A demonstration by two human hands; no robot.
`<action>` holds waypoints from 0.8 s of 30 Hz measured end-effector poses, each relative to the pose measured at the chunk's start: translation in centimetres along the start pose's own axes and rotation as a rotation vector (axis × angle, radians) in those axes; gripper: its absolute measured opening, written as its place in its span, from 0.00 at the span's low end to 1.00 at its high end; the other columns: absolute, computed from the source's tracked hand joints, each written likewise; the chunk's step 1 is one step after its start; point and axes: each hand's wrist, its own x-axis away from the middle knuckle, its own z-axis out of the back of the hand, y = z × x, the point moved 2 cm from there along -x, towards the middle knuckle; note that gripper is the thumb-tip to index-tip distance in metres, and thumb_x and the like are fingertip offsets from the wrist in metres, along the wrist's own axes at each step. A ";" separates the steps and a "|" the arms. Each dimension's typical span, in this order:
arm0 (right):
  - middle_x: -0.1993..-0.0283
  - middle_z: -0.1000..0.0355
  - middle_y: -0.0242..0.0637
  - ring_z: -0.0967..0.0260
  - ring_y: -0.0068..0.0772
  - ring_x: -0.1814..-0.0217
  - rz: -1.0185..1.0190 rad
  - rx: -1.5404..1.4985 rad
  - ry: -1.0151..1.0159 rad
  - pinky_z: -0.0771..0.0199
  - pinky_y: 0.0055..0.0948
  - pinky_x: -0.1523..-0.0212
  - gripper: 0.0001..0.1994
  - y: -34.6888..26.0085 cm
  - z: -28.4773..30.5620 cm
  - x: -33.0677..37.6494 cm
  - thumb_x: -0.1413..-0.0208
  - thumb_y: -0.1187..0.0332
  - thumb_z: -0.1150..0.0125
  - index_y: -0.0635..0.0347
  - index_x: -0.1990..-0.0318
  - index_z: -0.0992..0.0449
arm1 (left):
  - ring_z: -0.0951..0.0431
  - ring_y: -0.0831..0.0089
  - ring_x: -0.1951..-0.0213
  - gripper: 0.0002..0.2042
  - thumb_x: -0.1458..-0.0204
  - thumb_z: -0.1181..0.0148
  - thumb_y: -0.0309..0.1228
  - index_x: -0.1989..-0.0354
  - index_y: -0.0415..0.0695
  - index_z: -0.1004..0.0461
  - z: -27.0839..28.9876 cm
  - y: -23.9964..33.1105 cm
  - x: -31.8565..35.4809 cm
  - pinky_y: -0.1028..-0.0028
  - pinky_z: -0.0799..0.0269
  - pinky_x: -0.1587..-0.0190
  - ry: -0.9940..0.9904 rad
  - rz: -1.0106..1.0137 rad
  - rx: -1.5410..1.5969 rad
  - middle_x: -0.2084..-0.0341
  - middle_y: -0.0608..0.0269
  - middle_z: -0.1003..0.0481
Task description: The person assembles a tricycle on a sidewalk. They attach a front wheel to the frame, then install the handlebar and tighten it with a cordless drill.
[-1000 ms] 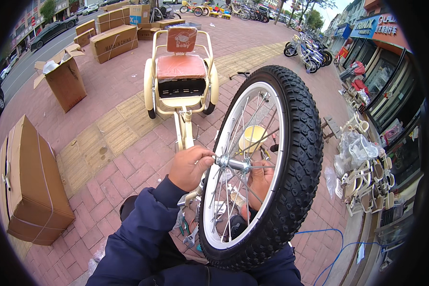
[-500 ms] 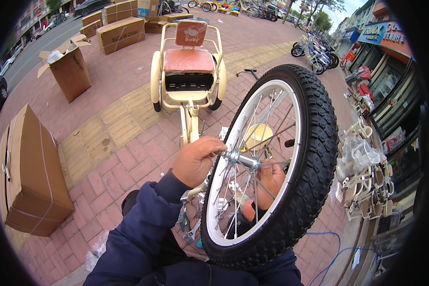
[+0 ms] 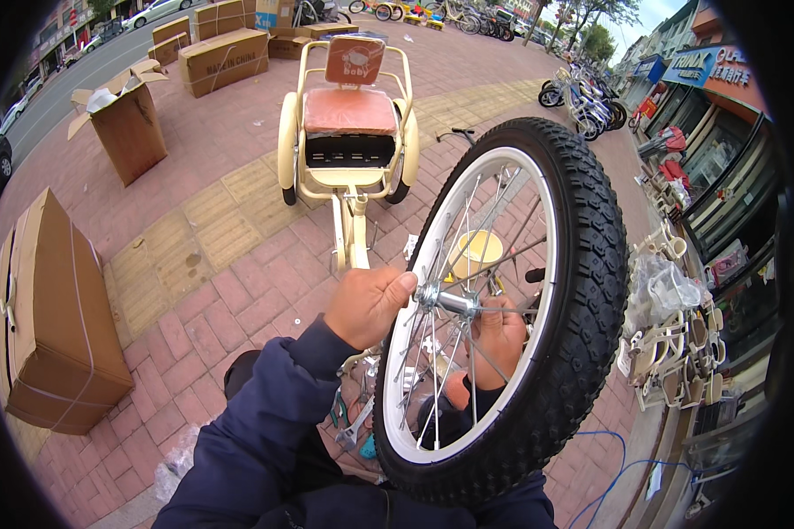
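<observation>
1. Wheel (image 3: 503, 309): a bicycle wheel with a knobby black tyre (image 3: 591, 291), white rim and thin wire spokes stands upright in the middle of the frame, held up off the brick pavement (image 3: 238, 291) between your two hands.
2. Your left hand (image 3: 370, 304) sits at centre frame on the near side of the wheel, fingers curled together and pinched on the end of the metal axle (image 3: 445, 300) at the hub.
3. Your right hand (image 3: 498, 339) shows through the spokes on the far side, closed around the other end of the hub; how tightly it clamps you cannot tell from here, since spokes cross it.
4. Handling, as a judgement: the wheel looks light and stiff enough for two hands. The tyre is grippy rubber, the axle smooth and likely slick. The spokes are the thin, bendable part, so take hold at the axle ends or the tyre and never pull on a spoke.
5. Around it: a cream tricycle frame with an orange seat (image 3: 348, 115) stands in the upper middle. Cardboard boxes (image 3: 53, 326) lie at the left edge and upper left. A yellow bowl (image 3: 472, 251) shows behind the spokes, pliers (image 3: 340, 410) lie on the bricks below your left hand, and cream parts in clear bags (image 3: 670, 335) pile up at the right.
</observation>
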 end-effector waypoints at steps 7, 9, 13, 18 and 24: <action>0.67 0.28 0.30 0.35 0.19 0.70 0.127 -0.045 -0.180 0.36 0.21 0.68 0.13 -0.2 0.0 -0.8 0.37 0.61 0.40 0.65 0.57 0.28 | 0.30 0.75 0.81 0.18 0.35 0.50 0.40 0.69 0.36 0.26 -1.4 -0.5 -0.6 0.72 0.34 0.74 0.091 0.344 0.348 0.83 0.63 0.29; 0.61 0.25 0.32 0.32 0.19 0.63 0.202 0.049 -0.194 0.32 0.22 0.60 0.12 -0.8 -0.4 -0.7 0.39 0.67 0.41 0.66 0.54 0.27 | 0.31 0.77 0.81 0.17 0.36 0.49 0.38 0.70 0.37 0.26 -1.3 -0.5 -1.4 0.74 0.34 0.74 0.104 0.378 0.423 0.82 0.65 0.29; 0.63 0.25 0.31 0.32 0.18 0.63 0.186 0.126 -0.118 0.32 0.21 0.59 0.08 -1.5 -1.8 0.0 0.37 0.71 0.44 0.67 0.56 0.26 | 0.29 0.79 0.79 0.10 0.40 0.49 0.31 0.66 0.37 0.24 -0.1 -0.4 -2.4 0.78 0.34 0.79 0.093 0.476 0.483 0.76 0.65 0.27; 0.77 0.38 0.24 0.47 0.15 0.73 0.121 0.202 -0.026 0.43 0.23 0.73 0.16 -1.6 -3.2 0.1 0.32 0.61 0.44 0.64 0.69 0.29 | 0.24 0.74 0.76 0.13 0.41 0.52 0.30 0.58 0.36 0.24 1.4 0.4 -1.1 0.75 0.31 0.80 -0.078 0.379 0.379 0.71 0.61 0.25; 0.77 0.36 0.26 0.44 0.17 0.72 0.182 0.206 -0.064 0.39 0.24 0.70 0.14 -2.2 -3.8 0.2 0.33 0.62 0.43 0.65 0.66 0.27 | 0.24 0.64 0.71 0.09 0.45 0.48 0.27 0.64 0.36 0.24 2.4 0.5 -1.3 0.70 0.29 0.70 -0.076 0.439 0.561 0.72 0.58 0.25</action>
